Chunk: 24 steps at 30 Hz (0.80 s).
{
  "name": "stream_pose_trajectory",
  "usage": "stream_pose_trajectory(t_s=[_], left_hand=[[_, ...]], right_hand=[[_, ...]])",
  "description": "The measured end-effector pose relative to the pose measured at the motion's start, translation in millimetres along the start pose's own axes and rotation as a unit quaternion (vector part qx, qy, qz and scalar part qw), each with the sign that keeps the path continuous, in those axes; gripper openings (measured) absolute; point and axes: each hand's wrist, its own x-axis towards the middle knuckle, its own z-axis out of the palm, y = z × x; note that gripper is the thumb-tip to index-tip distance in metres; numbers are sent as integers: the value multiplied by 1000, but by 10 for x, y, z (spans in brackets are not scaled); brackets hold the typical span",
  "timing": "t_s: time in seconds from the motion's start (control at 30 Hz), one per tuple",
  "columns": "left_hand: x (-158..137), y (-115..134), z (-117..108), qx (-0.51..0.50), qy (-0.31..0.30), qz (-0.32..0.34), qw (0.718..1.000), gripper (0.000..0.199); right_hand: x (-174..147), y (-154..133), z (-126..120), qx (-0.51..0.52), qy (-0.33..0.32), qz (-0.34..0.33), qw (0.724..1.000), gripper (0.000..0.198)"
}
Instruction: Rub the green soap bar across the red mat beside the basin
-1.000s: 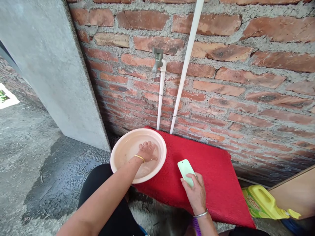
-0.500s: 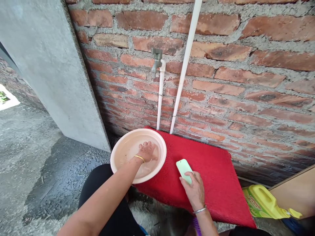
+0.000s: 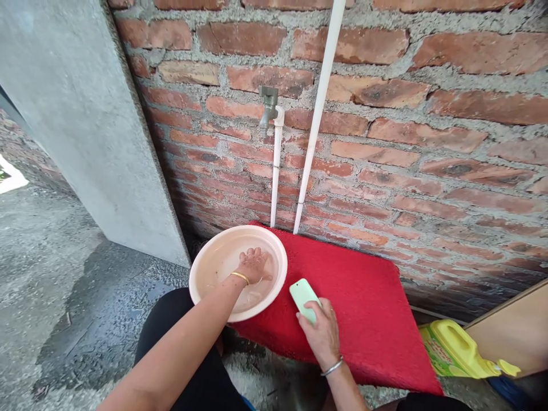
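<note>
My left hand is dipped in the water of a pale pink basin, its fingers spread and nothing held. A yellow bangle circles that wrist. To the right of the basin, my right hand grips a mint-green scrub brush by its near end. The brush has a smooth oblong back with a small hole at the far end; its underside is hidden. It rests on a red cloth mat, and the basin stands at the mat's left end.
A tap juts from the brick wall above the mat, beside a white pipe. A grey slab leans at left over wet concrete. A yellow jug lies at right.
My right hand has slid the brush leftward over the mat, closer to the basin. My left hand stays in the water. The whole view has shifted slightly.
</note>
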Motion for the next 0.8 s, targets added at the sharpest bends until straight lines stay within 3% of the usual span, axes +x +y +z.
stream_pose_trajectory(t_s=[0.13, 0.33, 0.43, 0.63, 0.8], left_hand=[[-10, 11, -18, -2, -2, 1, 1000, 66], [-21, 19, -64, -5, -14, -1, 1000, 66], [-21, 20, -63, -8, -14, 1, 1000, 66], [-9, 19, -30, -13, -5, -4, 1000, 65], [-13, 17, -48, -8, -3, 3, 1000, 65]], right_hand=[[46, 149, -79, -12, 11, 12, 1000, 24], [132, 577, -424, -37, 100, 92, 990, 44], [100, 424, -373, -9, 79, 77, 994, 36], [23, -60, -8, 13, -8, -11, 1000, 15], [73, 210, -116, -2, 14, 29, 999, 22]])
